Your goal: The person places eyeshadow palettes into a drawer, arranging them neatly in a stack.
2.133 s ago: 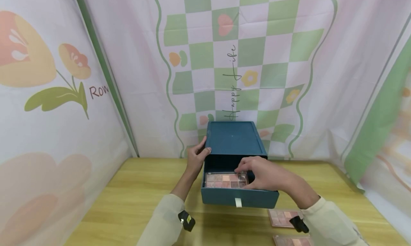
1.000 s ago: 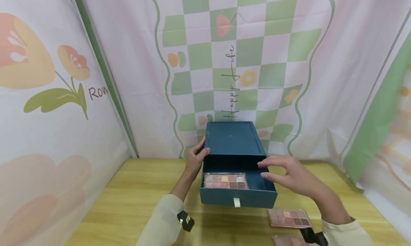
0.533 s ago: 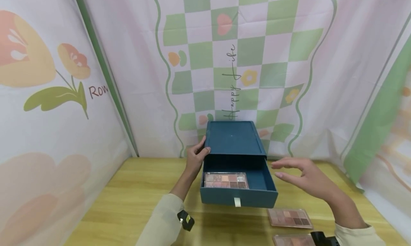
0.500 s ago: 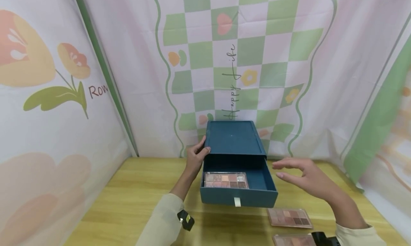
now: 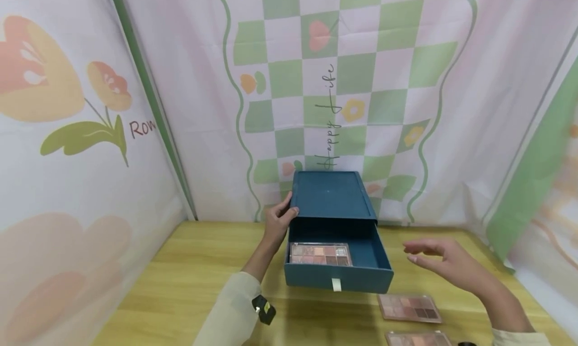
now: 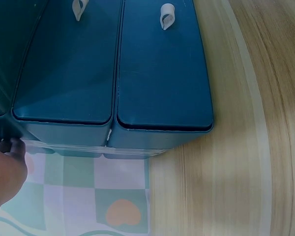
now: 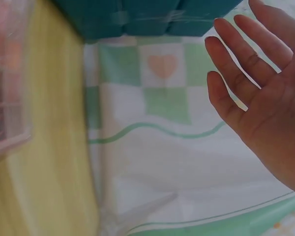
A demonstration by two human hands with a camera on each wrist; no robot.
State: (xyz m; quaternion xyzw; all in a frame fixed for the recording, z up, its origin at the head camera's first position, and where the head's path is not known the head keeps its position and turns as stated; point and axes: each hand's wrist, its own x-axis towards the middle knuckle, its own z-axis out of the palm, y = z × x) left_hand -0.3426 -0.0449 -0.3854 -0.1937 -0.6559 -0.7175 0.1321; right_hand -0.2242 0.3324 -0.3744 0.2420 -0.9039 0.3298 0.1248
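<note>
Centrally, a clear-cased rectangular palette (image 5: 319,254) of pink and brown squares lies at left inside the open drawer (image 5: 311,277) of a dark-blue box (image 5: 331,193); the left hand (image 5: 276,224) grips the box's left edge, while the right hand (image 5: 451,263), fingers spread, hangs beside the drawer

"Happy Life" runs up the checked back cloth (image 5: 347,93); the left cloth (image 5: 74,183) seems to read "Row", cut short.
</note>
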